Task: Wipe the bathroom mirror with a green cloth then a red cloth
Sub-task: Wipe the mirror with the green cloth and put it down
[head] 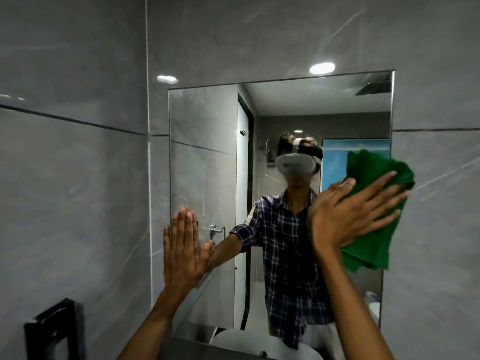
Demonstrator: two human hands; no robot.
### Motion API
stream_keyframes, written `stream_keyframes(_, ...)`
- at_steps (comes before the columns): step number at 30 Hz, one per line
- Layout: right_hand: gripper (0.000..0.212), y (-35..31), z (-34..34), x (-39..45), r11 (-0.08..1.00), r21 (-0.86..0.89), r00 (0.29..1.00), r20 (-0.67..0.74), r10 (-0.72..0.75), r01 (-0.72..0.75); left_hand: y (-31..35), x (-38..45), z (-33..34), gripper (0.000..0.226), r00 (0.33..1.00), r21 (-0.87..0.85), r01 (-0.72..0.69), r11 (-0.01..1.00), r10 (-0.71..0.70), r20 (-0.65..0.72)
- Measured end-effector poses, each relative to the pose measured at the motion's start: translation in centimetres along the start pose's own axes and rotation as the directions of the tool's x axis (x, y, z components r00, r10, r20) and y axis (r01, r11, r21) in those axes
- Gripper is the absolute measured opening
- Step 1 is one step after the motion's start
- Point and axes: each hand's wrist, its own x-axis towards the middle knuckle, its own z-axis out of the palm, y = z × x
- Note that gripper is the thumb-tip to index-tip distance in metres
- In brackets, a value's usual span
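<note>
A frameless rectangular mirror [207, 141] hangs on the grey tiled wall. My right hand [350, 216] presses a crumpled green cloth [374, 245] flat against the mirror's right edge, fingers spread over it. My left hand [181, 248] lies flat on the mirror's lower left edge, fingers together, holding nothing. The mirror reflects a person in a checked shirt. No red cloth is in view.
A black holder [52, 328] is fixed to the left wall, low down. A white basin rim [233, 344] shows below the mirror. Grey tiled walls [78, 178] close in on the left and right.
</note>
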Motion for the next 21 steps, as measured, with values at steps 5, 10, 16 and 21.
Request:
stream_keyframes(5,0.069,-8.3,3.4,-9.4,0.990,0.031,0.983,0.119,-0.140,0.137,-0.3,0.1,0.4,0.077,1.000,0.046,-0.022,0.999,0.023,-0.016)
stream_keyframes(10,0.062,-13.6,5.8,-18.1,0.842,0.143,0.802,0.257,-0.540,0.521,-0.9,-0.3,-0.1,0.076,0.997,-0.037,-0.073,0.997,0.073,-0.013)
stream_keyframes(16,0.075,-12.9,5.0,-18.6,0.547,0.354,0.325,0.521,-0.789,0.758,0.1,-1.5,-3.3,0.059,0.980,-0.624,0.184,0.759,-0.193,0.054)
stream_keyframes(21,0.059,-10.3,0.5,-17.8,0.537,0.660,0.085,0.587,-0.805,0.526,5.5,0.5,-8.6,0.047,0.749,-0.887,0.457,0.072,-0.569,0.340)
